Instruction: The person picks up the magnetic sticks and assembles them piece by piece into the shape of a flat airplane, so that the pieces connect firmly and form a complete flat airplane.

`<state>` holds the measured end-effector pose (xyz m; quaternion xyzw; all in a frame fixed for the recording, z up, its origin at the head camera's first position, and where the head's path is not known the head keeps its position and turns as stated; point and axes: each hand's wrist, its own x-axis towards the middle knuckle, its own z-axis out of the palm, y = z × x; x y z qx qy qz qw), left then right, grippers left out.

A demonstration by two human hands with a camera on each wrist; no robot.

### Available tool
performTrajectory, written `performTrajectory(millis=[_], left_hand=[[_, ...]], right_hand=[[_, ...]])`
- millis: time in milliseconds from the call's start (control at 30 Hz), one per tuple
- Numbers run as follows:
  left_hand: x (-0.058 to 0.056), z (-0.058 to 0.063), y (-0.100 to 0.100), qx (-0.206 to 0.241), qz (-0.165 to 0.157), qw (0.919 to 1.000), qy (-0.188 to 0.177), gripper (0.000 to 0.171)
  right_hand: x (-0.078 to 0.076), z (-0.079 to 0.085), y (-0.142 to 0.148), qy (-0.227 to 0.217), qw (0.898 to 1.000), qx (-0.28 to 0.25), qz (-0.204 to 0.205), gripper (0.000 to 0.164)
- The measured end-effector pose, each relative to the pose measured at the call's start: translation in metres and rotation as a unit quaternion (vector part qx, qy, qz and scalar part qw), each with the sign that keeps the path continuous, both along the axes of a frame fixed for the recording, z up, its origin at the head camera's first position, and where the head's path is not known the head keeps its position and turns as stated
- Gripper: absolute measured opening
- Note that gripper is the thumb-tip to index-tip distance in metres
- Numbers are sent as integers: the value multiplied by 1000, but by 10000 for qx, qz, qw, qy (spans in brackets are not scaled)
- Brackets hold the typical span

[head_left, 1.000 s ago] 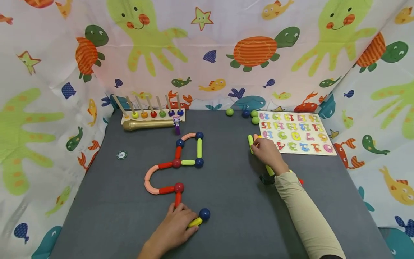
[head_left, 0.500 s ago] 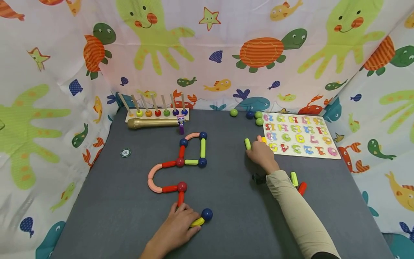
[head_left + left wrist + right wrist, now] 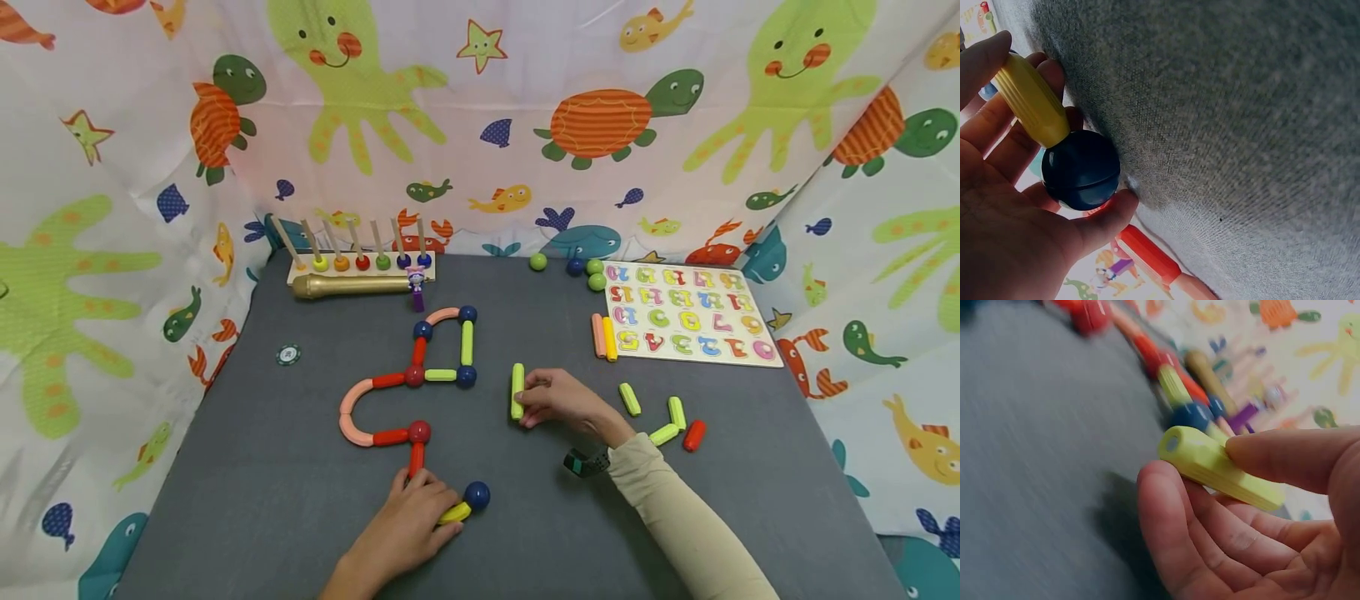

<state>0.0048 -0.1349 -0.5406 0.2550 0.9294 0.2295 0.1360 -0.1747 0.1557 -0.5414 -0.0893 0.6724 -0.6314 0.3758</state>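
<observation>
In the head view my left hand (image 3: 405, 521) grips the near end of a magnetic-rod figure. Under it, in the left wrist view, sits a dark blue ball (image 3: 1082, 169) joined to a yellow rod (image 3: 1035, 103). A second blue ball (image 3: 476, 496) caps the rod's other end. A red rod (image 3: 416, 458) runs from this hand to a red ball (image 3: 419, 432); pink curved rods (image 3: 349, 412) follow, up to a closed loop with a light green rod (image 3: 467, 342). My right hand (image 3: 562, 400) pinches a separate light green rod (image 3: 1222, 469) between thumb and fingers, right of the loop.
Loose light green rods (image 3: 630, 399) and a red rod (image 3: 695, 435) lie at right. A pink rod (image 3: 598, 336) and a yellow rod (image 3: 611, 340) lie beside a number board (image 3: 690, 360). Behind stand a peg rack (image 3: 296, 273) and a gold stick (image 3: 352, 286).
My right hand has picked up the light green rod left of the number board and carried it left and nearer, toward the loop. The left hand has stayed in place on the figure.
</observation>
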Motion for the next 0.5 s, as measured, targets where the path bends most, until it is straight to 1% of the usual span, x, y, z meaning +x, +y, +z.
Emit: performTrajectory(millis=[100,167,233,367,500], left_hand=[[0,0,0,8,-7,10000,18,23],[0,0,1,7,-15,10000,20,22],[-1,0,0,17,-15,10000,15,22],[0,0,0,25,-5,10000,25,22],[2,0,-1,82,7,9999,80,22]], right_hand=[[13,-3,-11,-510,9973,-438,280,12],[22,-5,-18,-683,9942,-641,521,9],[30,-6,-24,-816,9913,-736,720,8],[45,-10,-35,-894,9880,-747,1011,8],[56,-15,-43,-889,9877,-715,1071,10]])
